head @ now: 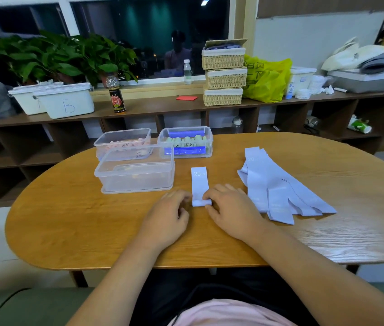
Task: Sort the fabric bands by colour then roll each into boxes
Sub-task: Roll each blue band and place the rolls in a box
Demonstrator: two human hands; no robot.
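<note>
A pale lilac band (199, 182) marked "20" lies flat on the wooden table (68, 220), its near end curled into a small roll. My left hand (169, 215) pinches the roll's left end and my right hand (231, 208) its right end. A fanned pile of several more lilac bands (278, 191) lies to the right. Three clear boxes stand behind: the nearest (136, 172) looks almost bare, one (122, 142) holds pink rolls, one (186, 142) holds green rolls and blue bands.
Behind the table runs a low shelf unit with white tubs (66, 102), a dark bottle (116, 95), stacked wicker baskets (225, 74), a yellow bag (266, 78) and potted plants (68, 57). The table's front edge is close to my body.
</note>
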